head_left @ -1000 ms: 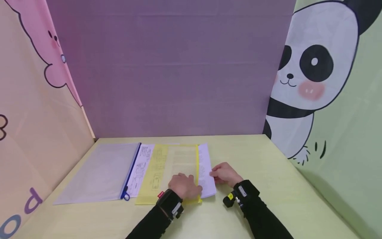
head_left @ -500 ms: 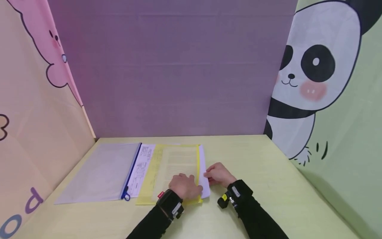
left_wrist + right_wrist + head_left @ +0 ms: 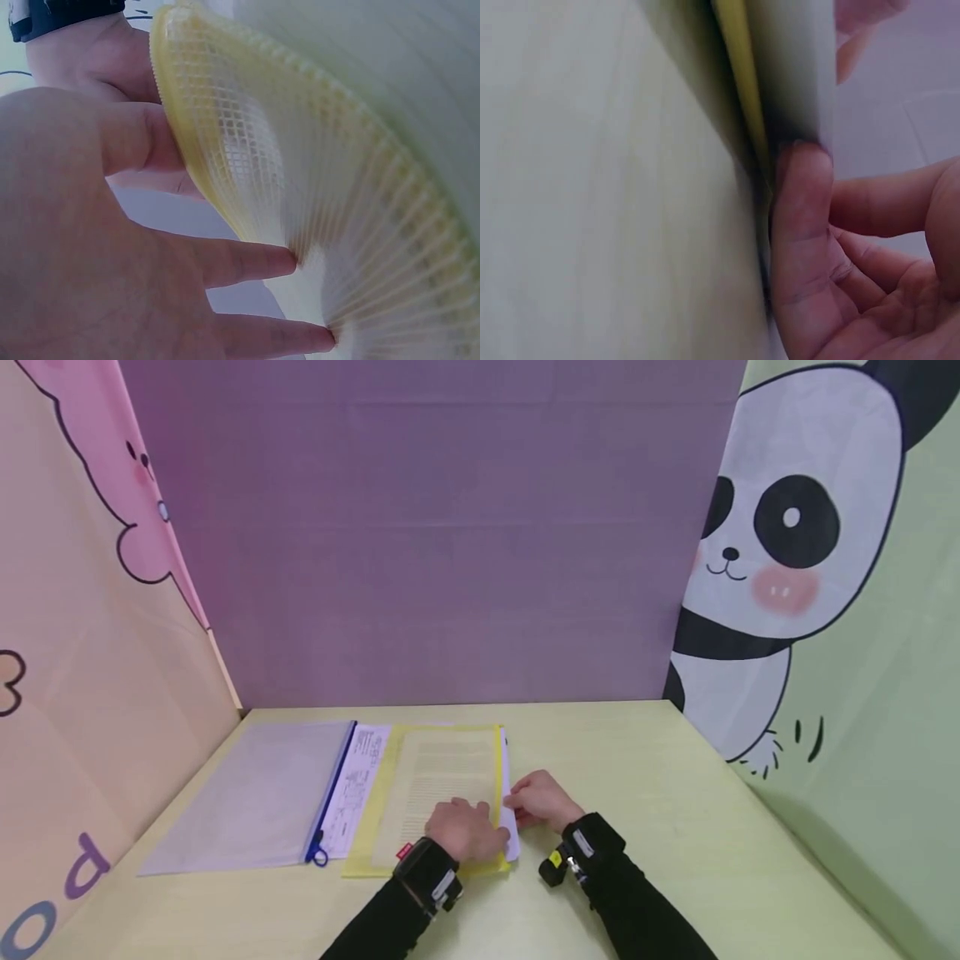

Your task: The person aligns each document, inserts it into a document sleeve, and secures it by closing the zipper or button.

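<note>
Most of papers [image 3: 513, 840] inside yellow mesh pouch [image 3: 431, 777] on desk [image 3: 697, 835]; my left hand [image 3: 467, 831] grips pouch edge, right hand [image 3: 546, 800] pinches papers' protruding side

Wide room over the table [image 3: 720, 835] right of the right hand [image 3: 545, 800], up to the panda wall [image 3: 817, 593]. Some room between the forearms [image 3: 641, 906] too, narrowed by the camera [image 3: 552, 869] at the right wrist [image 3: 592, 841]. Further left, blocked low by the left hand [image 3: 467, 832] on the yellow folder [image 3: 427, 777]. At the folder's right edge, scant room beside the pinched paper [image 3: 513, 842]. At the rear, closed off by the purple curtain [image 3: 450, 543].
</note>
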Motion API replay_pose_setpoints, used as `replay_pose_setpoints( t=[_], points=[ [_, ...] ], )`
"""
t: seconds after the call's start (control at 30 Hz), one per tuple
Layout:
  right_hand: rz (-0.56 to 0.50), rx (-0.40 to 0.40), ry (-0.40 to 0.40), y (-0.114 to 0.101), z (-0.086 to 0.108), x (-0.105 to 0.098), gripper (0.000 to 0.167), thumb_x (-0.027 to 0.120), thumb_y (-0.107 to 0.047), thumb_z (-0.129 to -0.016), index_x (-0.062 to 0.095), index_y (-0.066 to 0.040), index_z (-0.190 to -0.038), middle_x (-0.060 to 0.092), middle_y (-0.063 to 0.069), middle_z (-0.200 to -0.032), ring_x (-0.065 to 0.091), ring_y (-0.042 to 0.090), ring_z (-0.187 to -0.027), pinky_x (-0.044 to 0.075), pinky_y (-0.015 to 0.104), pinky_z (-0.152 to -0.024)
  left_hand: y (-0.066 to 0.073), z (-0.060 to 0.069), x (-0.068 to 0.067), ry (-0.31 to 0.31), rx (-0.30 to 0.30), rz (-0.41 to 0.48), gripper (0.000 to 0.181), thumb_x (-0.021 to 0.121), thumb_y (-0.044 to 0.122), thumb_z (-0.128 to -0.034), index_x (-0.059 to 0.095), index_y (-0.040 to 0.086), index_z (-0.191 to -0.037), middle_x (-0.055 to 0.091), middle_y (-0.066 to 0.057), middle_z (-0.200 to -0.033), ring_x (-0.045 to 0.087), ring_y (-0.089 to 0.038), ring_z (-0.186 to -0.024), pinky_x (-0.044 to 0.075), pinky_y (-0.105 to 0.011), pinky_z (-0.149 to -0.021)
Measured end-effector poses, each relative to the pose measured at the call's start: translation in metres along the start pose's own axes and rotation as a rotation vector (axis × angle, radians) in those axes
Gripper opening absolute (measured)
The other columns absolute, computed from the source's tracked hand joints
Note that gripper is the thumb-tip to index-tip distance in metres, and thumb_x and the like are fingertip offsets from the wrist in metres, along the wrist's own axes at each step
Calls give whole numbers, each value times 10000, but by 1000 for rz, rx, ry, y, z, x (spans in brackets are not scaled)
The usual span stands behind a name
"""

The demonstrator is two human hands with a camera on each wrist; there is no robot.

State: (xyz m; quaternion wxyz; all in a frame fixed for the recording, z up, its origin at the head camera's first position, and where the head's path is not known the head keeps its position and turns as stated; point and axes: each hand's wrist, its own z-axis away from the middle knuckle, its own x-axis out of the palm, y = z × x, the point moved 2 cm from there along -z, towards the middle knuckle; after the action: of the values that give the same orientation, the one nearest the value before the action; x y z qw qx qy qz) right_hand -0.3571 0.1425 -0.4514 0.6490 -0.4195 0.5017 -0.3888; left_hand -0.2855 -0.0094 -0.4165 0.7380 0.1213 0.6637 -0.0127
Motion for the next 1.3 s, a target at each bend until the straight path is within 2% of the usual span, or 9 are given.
replay_pose_setpoints(
  t=[0.23, 0.43, 0.63, 0.87, 1.03, 1.3],
  points=[
    [-12, -1, -64, 1, -2, -6, 86, 698, -1, -878, 672, 79, -894, 716, 123, -734, 661, 153, -595, 583, 290, -574, 0, 0, 0, -1, 25, -53, 651, 485, 575, -970, 619, 74, -1364, 627, -240, -1070, 576, -318, -913, 490, -424, -790],
    [-31, -6, -57, -1, 1, -4, 90, 686, 47, -874, 659, 114, -927, 707, 147, -742, 654, 157, -575, 586, 292, -568, 0, 0, -2, 16, 28, -17, 620, 512, 556, -959, 640, 77, -1332, 629, -231, -1034, 582, -325, -906, 487, -430, -782],
    [5, -3, -34, -5, 3, 4, 85, 688, 53, -889, 690, 112, -950, 703, 149, -760, 643, 154, -562, 582, 285, -564, -1, 0, -4, 12, 28, 6, 610, 501, 548, -971, 633, 73, -1330, 627, -258, -1079, 597, -369, -945, 503, -473, -799],
    [117, -59, 27, -7, 5, 9, 72, 687, 41, -825, 755, 47, -849, 645, 42, -621, 508, 91, -457, 421, 200, -434, -1, -1, -2, -21, 26, 31, 622, 464, 565, -992, 595, 85, -1364, 611, -274, -1126, 577, -382, -997, 487, -486, -851],
    [164, -66, 27, -6, 3, 12, 80, 692, 17, -822, 770, 1, -813, 563, -6, -547, 431, 81, -418, 354, 194, -411, -1, -1, -2, -27, 29, 56, 631, 455, 547, -1001, 550, 90, -1428, 606, -277, -1157, 565, -381, -1010, 471, -491, -903],
    [200, -109, -1, -8, 1, 19, 162, 592, 65, -801, 710, -14, -724, 442, -40, -476, 381, 86, -400, 298, 203, -381, -3, -3, -1, -73, 24, 115, 644, 492, 504, -995, 477, 89, -1487, 571, -251, -1090, 525, -394, -957, 471, -477, -804]
  ],
)
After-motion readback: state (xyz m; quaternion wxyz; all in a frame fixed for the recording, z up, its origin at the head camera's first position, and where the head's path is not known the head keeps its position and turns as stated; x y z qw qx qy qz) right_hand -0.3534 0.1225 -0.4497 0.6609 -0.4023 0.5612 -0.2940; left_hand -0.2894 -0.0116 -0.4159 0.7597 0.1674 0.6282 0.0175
